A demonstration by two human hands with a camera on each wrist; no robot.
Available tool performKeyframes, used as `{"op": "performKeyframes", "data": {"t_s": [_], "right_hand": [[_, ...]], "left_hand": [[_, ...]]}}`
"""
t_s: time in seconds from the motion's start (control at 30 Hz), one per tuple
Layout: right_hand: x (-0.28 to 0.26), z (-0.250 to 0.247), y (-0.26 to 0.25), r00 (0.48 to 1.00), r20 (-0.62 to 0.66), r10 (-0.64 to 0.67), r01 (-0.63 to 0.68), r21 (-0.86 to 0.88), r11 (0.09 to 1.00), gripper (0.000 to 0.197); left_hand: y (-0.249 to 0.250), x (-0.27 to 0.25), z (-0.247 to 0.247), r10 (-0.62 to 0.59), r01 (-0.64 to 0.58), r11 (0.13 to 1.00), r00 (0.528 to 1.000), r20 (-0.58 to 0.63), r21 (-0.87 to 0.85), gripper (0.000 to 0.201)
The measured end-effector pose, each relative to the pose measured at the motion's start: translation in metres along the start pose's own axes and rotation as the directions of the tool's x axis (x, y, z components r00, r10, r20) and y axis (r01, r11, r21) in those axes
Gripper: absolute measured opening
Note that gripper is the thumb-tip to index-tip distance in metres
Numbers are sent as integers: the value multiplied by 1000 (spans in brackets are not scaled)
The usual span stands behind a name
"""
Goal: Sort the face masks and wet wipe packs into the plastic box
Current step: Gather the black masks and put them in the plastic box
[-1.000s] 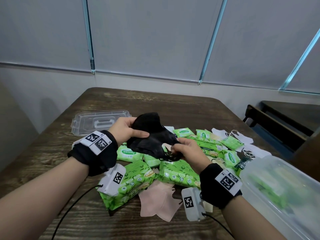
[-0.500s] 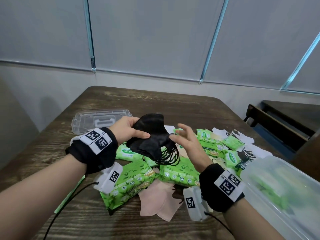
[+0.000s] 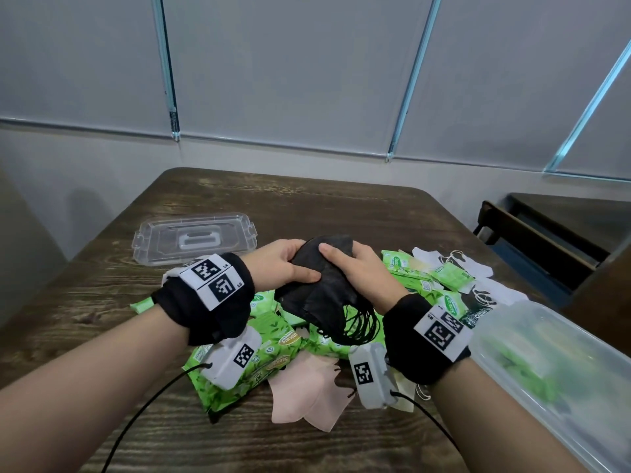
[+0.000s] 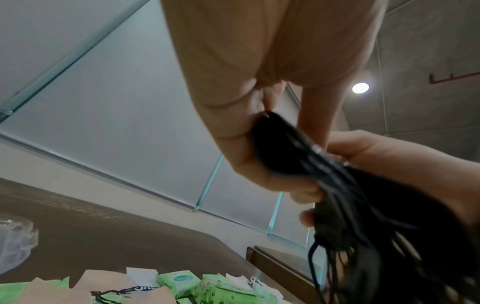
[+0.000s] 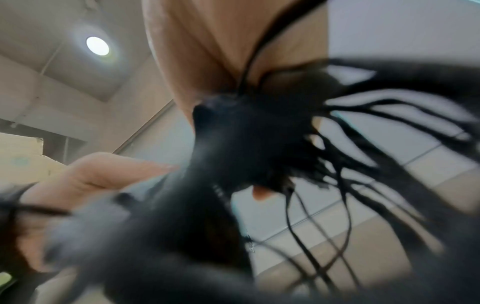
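Both hands hold a stack of black face masks [image 3: 324, 291] in the air above the pile. My left hand [image 3: 283, 264] grips its left side, thumb on top. My right hand [image 3: 355, 268] grips its right side, thumb across the top. Black ear loops [image 3: 358, 326] hang from the stack's near end. In the left wrist view the black masks [image 4: 298, 156] sit between my left fingers and thumb. The right wrist view shows the blurred black masks [image 5: 246, 144] close to the lens. Green wet wipe packs [image 3: 266, 356] and pink masks [image 3: 307, 390] lie on the table below. The plastic box [image 3: 553, 367] stands at the right.
The clear box lid [image 3: 194, 240] lies on the wooden table [image 3: 307, 206] at the back left. White masks [image 3: 454, 264] and small green packs [image 3: 450, 276] lie at the right of the pile. A dark bench [image 3: 546, 240] stands beyond the table's right edge.
My right hand let go of the masks' lower edge, opened, then took hold of the stack's top right side. The stack rose slightly and is now held by both hands.
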State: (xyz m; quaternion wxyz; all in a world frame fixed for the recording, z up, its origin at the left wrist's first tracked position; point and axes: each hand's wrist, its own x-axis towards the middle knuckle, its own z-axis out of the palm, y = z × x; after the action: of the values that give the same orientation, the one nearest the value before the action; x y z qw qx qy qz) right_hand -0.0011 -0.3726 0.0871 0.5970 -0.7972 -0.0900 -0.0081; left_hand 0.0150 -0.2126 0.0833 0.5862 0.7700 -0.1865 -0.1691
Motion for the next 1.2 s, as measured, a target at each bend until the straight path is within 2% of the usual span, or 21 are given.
{"op": "performKeyframes", "data": {"t_s": [0.07,0.13,0.23,0.3,0.4,0.5,0.57,0.63,0.7,0.77,0.8,0.9,1.03,1.1,1.2], "right_hand": [[1,-2,2,998,-53,-18,15,-42,999,17],[2,-7,5,995,-102,-23,15,-71,997,20],[1,-16,9,990,-140,2,-12,-68,998,25],[-2,-22,11,990,-140,14,-23,-64,998,27],[-8,-34,16,993,-115,35,-35,1,999,27],[-14,-50,19,997,-69,18,-18,1,1000,15],[-16,-62,21,998,-67,1,-4,-41,999,15],[-17,-76,24,997,-77,-10,4,-86,996,17],[-19,-92,25,998,-65,-18,10,-110,994,16],[-21,-110,27,999,-45,-30,22,-158,987,17],[-22,-120,28,999,-28,-39,33,-190,981,17],[-26,-146,29,1000,2,-20,20,-252,967,20],[-36,-184,31,995,88,43,-25,-198,980,15],[-42,-206,36,981,125,152,-120,-232,965,20],[-50,-241,51,952,102,287,-252,-264,931,18]], "left_hand": [[1,1,3,-15,14,996,1000,1,91,63],[3,0,4,-38,27,978,998,54,205,83],[9,1,9,-77,11,893,989,128,450,101],[13,3,19,-80,4,805,992,102,594,98],[15,11,36,-25,-2,728,999,30,685,73],[12,22,45,-22,-4,760,999,32,650,59],[12,29,53,-11,-15,762,999,36,647,61],[15,34,60,-11,-45,782,996,85,622,73],[24,37,68,-32,-63,862,983,178,502,79],[33,45,77,-25,-58,947,967,252,317,66],[35,51,82,-3,-53,975,968,250,214,58],[41,74,103,38,-37,999,990,137,-9,27],[45,104,138,50,-46,998,993,110,-41,30],[44,116,152,48,-43,996,997,61,-75,29],[40,130,173,33,-31,990,999,15,-141,29]]}}
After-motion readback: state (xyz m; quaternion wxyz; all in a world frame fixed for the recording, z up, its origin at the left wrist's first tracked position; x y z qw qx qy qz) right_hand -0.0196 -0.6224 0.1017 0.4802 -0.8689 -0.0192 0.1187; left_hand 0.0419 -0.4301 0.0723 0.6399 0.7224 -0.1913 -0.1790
